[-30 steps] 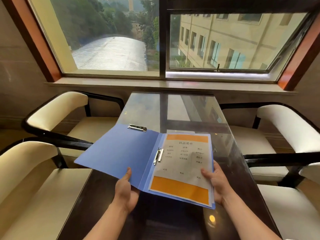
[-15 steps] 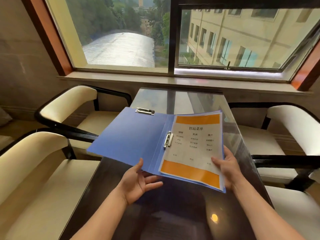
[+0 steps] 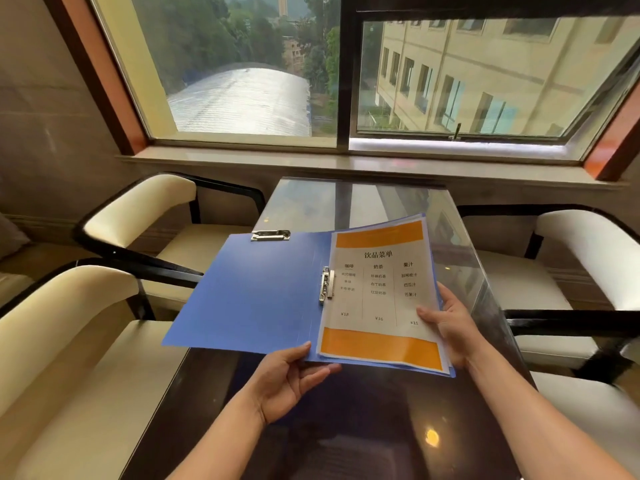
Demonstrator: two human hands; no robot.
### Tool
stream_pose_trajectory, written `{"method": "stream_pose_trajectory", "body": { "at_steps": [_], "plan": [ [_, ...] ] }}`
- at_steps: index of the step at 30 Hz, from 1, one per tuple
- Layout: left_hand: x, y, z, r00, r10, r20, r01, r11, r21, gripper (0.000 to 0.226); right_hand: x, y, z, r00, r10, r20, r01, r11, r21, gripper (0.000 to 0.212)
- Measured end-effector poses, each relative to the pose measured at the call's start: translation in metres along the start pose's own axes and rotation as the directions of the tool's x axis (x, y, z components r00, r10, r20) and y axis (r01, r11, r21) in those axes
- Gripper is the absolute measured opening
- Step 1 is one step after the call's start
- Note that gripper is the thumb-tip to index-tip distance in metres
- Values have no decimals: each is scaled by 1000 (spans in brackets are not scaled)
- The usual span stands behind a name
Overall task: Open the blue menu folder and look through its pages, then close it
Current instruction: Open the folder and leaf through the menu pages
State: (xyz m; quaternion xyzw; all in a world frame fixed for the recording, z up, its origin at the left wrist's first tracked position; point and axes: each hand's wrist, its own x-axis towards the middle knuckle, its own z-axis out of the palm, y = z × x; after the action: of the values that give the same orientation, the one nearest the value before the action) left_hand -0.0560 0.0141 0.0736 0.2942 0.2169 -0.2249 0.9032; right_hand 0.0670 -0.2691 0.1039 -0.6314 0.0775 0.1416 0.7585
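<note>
Since a second ago the blue menu folder [image 3: 263, 299] has been lifted and tilted toward the viewer, held above the dark glass table [image 3: 346, 209]. At about 6 o'clock of the folder, the left hand [image 3: 287, 382] is seen half spread, palm up, thumb at the folder's near edge. At 4 o'clock the right hand [image 3: 450, 327] pinches the page stack [image 3: 381, 299], thumb on top. The folder is judged light and flexible, its sleeved pages probably slick; a page's free right edge is best taken. "饮品菜单" is headed, with columns 咖啡, 奶茶, 果汁; two prices read ¥16 and ¥15. A metal clip [image 3: 326, 284] binds the sheets.
</note>
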Motion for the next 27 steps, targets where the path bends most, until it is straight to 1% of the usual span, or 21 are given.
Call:
{"method": "stream_pose_trajectory", "body": {
  "at_steps": [5, 8, 12, 15, 16, 18, 20, 22, 24, 27],
  "plan": [
    [-1, 1, 7, 999, 47, -27, -47, 999, 14, 46, 5, 0, -1, 1000, 25, 9, -25, 1000, 5, 62],
    [-2, 1, 10, 995, 97, -20, -98, 994, -44, 46, 8, 0, -3, 997, 68, 25, -68, 998, 10, 59],
    [-1, 2, 15, 989, 146, -27, -147, 988, -40, 36, 10, -1, -3, 990, 136, 32, -136, 991, 1, 45],
    [-1, 2, 16, 986, 167, -30, -167, 986, -26, 34, 8, -4, -4, 983, 170, 72, -172, 985, 13, 34],
    [-1, 3, 15, 984, 174, -28, -174, 984, -26, 34, 8, -6, -6, 983, 166, 83, -169, 985, 29, 35],
    [-1, 6, 14, 982, 189, -19, -189, 981, -29, 34, 7, -7, -11, 982, 170, 86, -176, 982, 67, 44],
    [-1, 9, 12, 977, 212, -21, -212, 977, -37, 34, 5, -6, -14, 979, 190, 72, -194, 980, 43, 59],
    [1, 11, 10, 972, 231, -38, -233, 971, -49, 31, 4, -1, -14, 975, 203, 92, -205, 979, 13, 69],
    [1, 12, 9, 969, 241, -56, -244, 969, -44, 30, 3, 3, -11, 973, 194, 127, -194, 981, -5, 70],
    [1, 12, 7, 967, 244, -74, -246, 969, -20, 28, 2, 8, -6, 982, 156, 107, -154, 988, -26, 69]
  ]
}}
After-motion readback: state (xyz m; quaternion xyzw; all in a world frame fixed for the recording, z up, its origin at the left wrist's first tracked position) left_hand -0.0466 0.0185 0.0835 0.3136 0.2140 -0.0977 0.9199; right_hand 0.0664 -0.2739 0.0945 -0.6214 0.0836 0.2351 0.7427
